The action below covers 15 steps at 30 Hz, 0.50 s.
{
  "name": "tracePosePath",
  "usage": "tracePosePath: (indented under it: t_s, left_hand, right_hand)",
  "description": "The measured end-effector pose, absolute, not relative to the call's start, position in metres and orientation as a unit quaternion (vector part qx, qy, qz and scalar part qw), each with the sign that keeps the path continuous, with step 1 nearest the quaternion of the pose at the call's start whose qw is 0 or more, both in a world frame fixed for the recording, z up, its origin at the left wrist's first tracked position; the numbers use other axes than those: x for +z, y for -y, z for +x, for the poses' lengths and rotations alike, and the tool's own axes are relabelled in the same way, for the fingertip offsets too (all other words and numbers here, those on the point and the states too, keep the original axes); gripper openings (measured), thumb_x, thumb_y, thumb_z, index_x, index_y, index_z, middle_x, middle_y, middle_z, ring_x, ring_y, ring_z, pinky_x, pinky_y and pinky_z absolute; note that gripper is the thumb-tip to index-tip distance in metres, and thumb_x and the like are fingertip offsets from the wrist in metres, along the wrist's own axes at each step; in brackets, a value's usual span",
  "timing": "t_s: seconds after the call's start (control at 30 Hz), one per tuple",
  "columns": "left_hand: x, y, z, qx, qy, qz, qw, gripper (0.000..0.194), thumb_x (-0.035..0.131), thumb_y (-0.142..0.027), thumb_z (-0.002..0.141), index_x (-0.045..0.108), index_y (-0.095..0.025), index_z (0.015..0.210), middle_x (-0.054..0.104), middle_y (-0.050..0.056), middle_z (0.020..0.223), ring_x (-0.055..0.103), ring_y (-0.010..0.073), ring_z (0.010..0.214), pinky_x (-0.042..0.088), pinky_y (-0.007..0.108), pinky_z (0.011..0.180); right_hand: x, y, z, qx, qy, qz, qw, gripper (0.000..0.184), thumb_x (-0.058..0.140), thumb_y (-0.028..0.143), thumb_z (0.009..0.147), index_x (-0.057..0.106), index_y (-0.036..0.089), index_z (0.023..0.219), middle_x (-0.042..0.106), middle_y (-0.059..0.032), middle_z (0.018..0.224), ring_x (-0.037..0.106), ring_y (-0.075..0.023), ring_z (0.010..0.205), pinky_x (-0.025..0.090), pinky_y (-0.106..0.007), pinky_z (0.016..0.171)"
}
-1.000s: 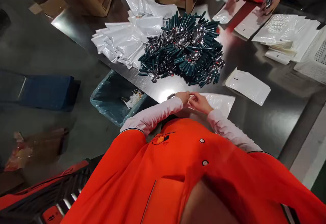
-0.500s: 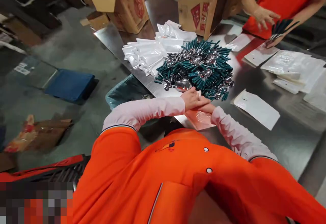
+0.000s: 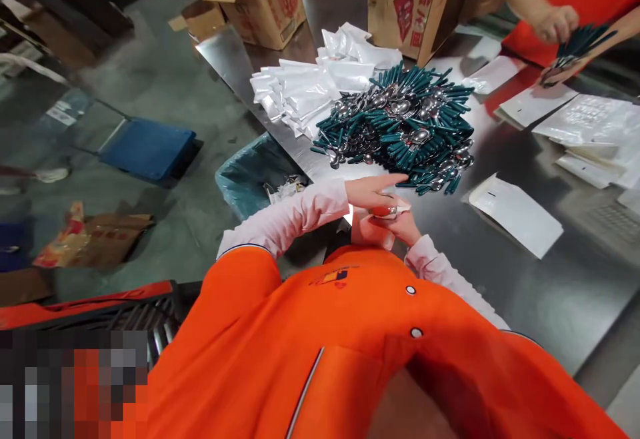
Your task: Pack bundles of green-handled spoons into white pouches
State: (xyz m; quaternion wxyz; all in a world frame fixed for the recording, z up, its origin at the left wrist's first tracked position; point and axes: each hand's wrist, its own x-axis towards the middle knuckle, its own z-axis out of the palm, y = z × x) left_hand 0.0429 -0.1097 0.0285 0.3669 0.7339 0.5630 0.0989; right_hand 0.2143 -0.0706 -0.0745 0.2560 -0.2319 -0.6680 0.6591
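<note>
- Orange shirt (image 3: 370, 306), one, worn by the person, with two pale buttons and pink-white sleeves (image 3: 310, 209) down to the wrists.
- Right hand (image 3: 401, 228), close before the shirt, fingers bent at a piece of shiny metal; whether they grip it or merely touch it cannot be told.
- Spoon (image 3: 393, 212), apparently one, its metal bowl between the two hands; the remainder hidden.
- Left hand (image 3: 369, 192), just above the spoon, fingers stretched out toward the pile, thumb apart from them.
- Steel table (image 3: 540, 312), glossy, beneath the goods.
- Bin (image 3: 240, 186), lined with bluish plastic, beside the table's left edge, white scraps inside.
- Pile of spoons (image 3: 405, 129), green-handled, heaped just beyond the hands.
- White envelope (image 3: 517, 216), lying flat to the right, apart from the pile.
- White packets (image 3: 305, 89), overlapping, against the pile's left side.
- Loose envelopes (image 3: 585, 122), several, at far right.
- Co-worker's hands (image 3: 557, 24), two, one holding a bundle of spoons (image 3: 587, 38), the other raised beside it.
- Cardboard cartons (image 3: 273, 6), printed in red, on the table's far side.
</note>
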Motion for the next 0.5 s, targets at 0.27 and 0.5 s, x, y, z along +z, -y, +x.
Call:
tracePosePath:
  t_s: [0.27,0.5]
  left_hand:
    - [-0.021,0.117,0.026,0.089,-0.73,0.582,0.346,0.025,0.078,-0.036,0.075,0.074,-0.012,0.08,0.065,0.001,0.067,0.055,0.0136,0.064,0.04,0.028,0.064]
    - [-0.028,0.124,0.048,0.223,-0.714,0.624,0.227,0.019,0.064,-0.027,0.091,0.075,-0.012,0.096,0.07,0.009,0.093,0.062,0.018,0.088,0.047,0.03,0.081]
  right_hand:
    - [-0.11,0.061,0.244,0.674,0.644,-0.295,0.21,0.046,0.082,0.06,0.062,0.07,0.019,0.077,0.073,-0.0035,0.078,0.066,-0.0209,0.078,0.055,-0.036,0.077]
    - [-0.12,0.069,0.231,0.646,0.57,-0.397,0.317,0.041,0.073,0.058,0.069,0.067,0.019,0.078,0.067,-0.0005,0.069,0.059,-0.0158,0.067,0.051,-0.03,0.067]
